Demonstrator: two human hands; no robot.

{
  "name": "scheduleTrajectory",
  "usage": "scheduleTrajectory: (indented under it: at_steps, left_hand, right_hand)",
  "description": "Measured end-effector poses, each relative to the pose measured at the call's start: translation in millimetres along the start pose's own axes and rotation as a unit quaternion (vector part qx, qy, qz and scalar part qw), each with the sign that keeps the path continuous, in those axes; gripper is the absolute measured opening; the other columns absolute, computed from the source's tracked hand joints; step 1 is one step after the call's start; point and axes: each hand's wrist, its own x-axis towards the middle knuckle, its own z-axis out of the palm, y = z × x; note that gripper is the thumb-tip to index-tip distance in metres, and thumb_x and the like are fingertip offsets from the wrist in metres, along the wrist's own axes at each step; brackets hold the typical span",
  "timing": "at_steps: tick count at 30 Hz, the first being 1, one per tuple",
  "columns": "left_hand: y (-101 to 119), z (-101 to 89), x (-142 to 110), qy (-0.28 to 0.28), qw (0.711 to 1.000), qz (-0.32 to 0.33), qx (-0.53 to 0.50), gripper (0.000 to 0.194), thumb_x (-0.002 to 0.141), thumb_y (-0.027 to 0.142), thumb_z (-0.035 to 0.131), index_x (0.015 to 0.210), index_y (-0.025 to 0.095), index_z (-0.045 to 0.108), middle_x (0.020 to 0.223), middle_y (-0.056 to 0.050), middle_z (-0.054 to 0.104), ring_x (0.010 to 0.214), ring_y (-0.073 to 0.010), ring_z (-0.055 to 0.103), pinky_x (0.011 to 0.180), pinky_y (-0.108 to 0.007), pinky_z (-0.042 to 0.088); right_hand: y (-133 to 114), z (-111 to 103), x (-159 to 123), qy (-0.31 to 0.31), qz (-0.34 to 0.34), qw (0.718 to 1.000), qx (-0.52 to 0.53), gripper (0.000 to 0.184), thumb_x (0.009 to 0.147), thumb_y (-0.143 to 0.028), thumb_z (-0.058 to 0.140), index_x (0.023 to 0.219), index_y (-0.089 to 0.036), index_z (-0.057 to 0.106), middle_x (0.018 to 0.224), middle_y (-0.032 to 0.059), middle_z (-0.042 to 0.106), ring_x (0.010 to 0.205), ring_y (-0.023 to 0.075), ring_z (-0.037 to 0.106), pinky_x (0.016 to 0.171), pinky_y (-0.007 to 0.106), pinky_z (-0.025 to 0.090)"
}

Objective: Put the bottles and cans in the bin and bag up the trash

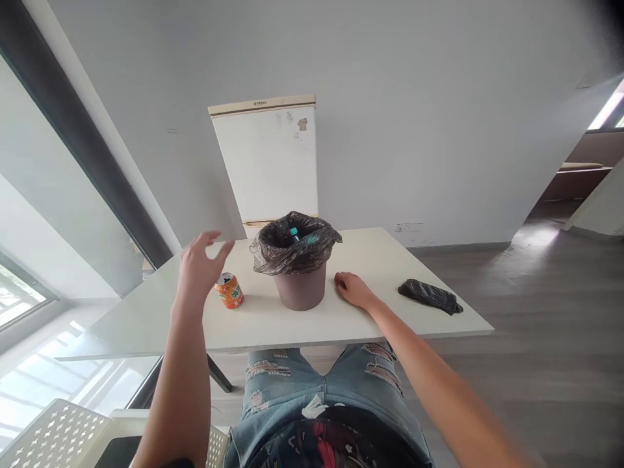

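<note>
My left hand (202,265) is raised with thumb and fingers apart, just above and left of an orange soda can (230,291). The can stands upright on the white table (361,328). At the middle stands a brownish trash bin (303,290), lined with a black plastic bag (292,260) folded over its rim. Inside the bag is a bottle with a teal cap (294,232); most of it is hidden. To the right of the bin, my right hand (351,289) rests on the table, its fingers curled in with nothing visible in them.
A roll of black bags (429,296) lies near the table's right edge. Behind the table stands a white refrigerator (273,162) against the grey wall. At the lower left is a white perforated basket (53,429), with a window (24,292) beyond it.
</note>
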Motion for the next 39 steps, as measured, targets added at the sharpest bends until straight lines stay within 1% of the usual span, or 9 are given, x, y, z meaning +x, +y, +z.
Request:
scheduleTrajectory:
  at_steps: [3, 6, 12, 15, 18, 22, 26, 33, 39]
  left_hand:
    - [-50.0, 20.9, -15.7, -0.114, 0.990, -0.056, 0.059, 0.076, 0.082, 0.065, 0.071, 0.143, 0.022, 0.055, 0.147, -0.019, 0.060, 0.131, -0.0399, 0.060, 0.106, -0.050, 0.050]
    - [-82.3, 44.9, -20.9, -0.207, 0.975, -0.037, 0.067, 0.060, 0.083, 0.054, 0.070, 0.132, 0.022, 0.061, 0.139, -0.017, 0.065, 0.127, -0.0374, 0.063, 0.103, -0.044, 0.051]
    - [-95.9, 61.5, -20.4, -0.189, 0.978, -0.051, 0.067, 0.035, 0.085, 0.046, 0.064, 0.112, 0.025, 0.063, 0.117, -0.013, 0.072, 0.111, -0.0332, 0.069, 0.094, -0.041, 0.053]
    - [-85.8, 49.7, -19.8, -0.154, 0.984, -0.085, 0.031, 0.041, 0.084, 0.047, 0.068, 0.118, 0.026, 0.059, 0.120, -0.012, 0.072, 0.108, -0.0324, 0.071, 0.092, -0.041, 0.055]
    - [-57.1, 23.5, -15.7, -0.005, 0.993, -0.107, -0.044, 0.055, 0.083, 0.054, 0.073, 0.127, 0.027, 0.055, 0.130, -0.010, 0.070, 0.108, -0.0302, 0.073, 0.092, -0.041, 0.058]
    - [6.8, -10.5, 2.6, 0.173, 0.964, -0.017, -0.201, 0.055, 0.087, 0.055, 0.075, 0.131, 0.026, 0.058, 0.139, -0.009, 0.065, 0.109, -0.0233, 0.073, 0.086, -0.032, 0.063]
    - [64.0, -8.1, 31.5, 0.115, 0.950, 0.050, -0.287, 0.050, 0.087, 0.049, 0.077, 0.127, 0.022, 0.066, 0.133, -0.009, 0.069, 0.103, -0.0211, 0.074, 0.085, -0.031, 0.062]
    - [94.5, 35.0, 50.3, -0.229, 0.959, 0.081, -0.144, 0.047, 0.074, 0.050, 0.087, 0.110, 0.022, 0.077, 0.119, -0.010, 0.077, 0.110, -0.0310, 0.072, 0.094, -0.040, 0.056]
    - [45.3, 39.8, 38.9, -0.056, 0.980, -0.023, -0.188, 0.054, 0.095, 0.069, 0.056, 0.113, 0.021, 0.072, 0.124, -0.012, 0.076, 0.116, -0.0303, 0.070, 0.093, -0.039, 0.055]
  right_hand:
    - [-2.0, -1.4, -0.9, 0.000, 0.000, 1.000, 0.002, 0.015, 0.089, -0.013, 0.049, 0.090, -0.021, 0.062, 0.092, 0.0078, 0.068, 0.084, 0.0223, 0.059, 0.076, 0.031, 0.039]
    - [-3.4, -2.7, -1.4, 0.001, 0.003, 1.000, 0.002, 0.015, 0.089, -0.014, 0.049, 0.090, -0.022, 0.061, 0.092, 0.0074, 0.068, 0.085, 0.0224, 0.059, 0.076, 0.031, 0.039]
    - [-3.0, -2.2, -0.7, 0.000, 0.007, 1.000, -0.003, 0.014, 0.088, -0.013, 0.049, 0.090, -0.021, 0.061, 0.092, 0.0077, 0.068, 0.086, 0.0225, 0.059, 0.075, 0.031, 0.038]
    - [-3.4, -2.1, -0.3, 0.002, 0.006, 1.000, -0.002, 0.014, 0.087, -0.013, 0.049, 0.089, -0.021, 0.061, 0.091, 0.0073, 0.068, 0.086, 0.0225, 0.060, 0.076, 0.031, 0.038]
    - [-3.8, -2.1, -0.2, 0.001, 0.003, 1.000, 0.001, 0.015, 0.087, -0.012, 0.049, 0.089, -0.022, 0.060, 0.090, 0.0067, 0.068, 0.087, 0.0224, 0.060, 0.077, 0.031, 0.038]
    - [-4.4, -2.5, -0.4, -0.001, 0.005, 1.000, 0.000, 0.016, 0.086, -0.012, 0.048, 0.090, -0.022, 0.061, 0.090, 0.0064, 0.068, 0.086, 0.0221, 0.059, 0.076, 0.030, 0.038]
    - [-5.7, -2.9, -0.6, -0.002, 0.006, 1.000, -0.007, 0.016, 0.085, -0.011, 0.048, 0.090, -0.022, 0.060, 0.089, 0.0058, 0.067, 0.087, 0.0220, 0.059, 0.075, 0.030, 0.037]
    - [-3.5, -2.4, -0.6, -0.007, 0.004, 1.000, -0.003, 0.014, 0.087, -0.013, 0.047, 0.089, -0.022, 0.058, 0.090, 0.0054, 0.068, 0.086, 0.0215, 0.059, 0.075, 0.029, 0.039]
    - [-3.1, -1.2, -0.6, 0.012, 0.006, 1.000, 0.022, 0.012, 0.086, -0.014, 0.051, 0.089, -0.022, 0.059, 0.090, 0.0055, 0.068, 0.087, 0.0215, 0.059, 0.075, 0.030, 0.039]
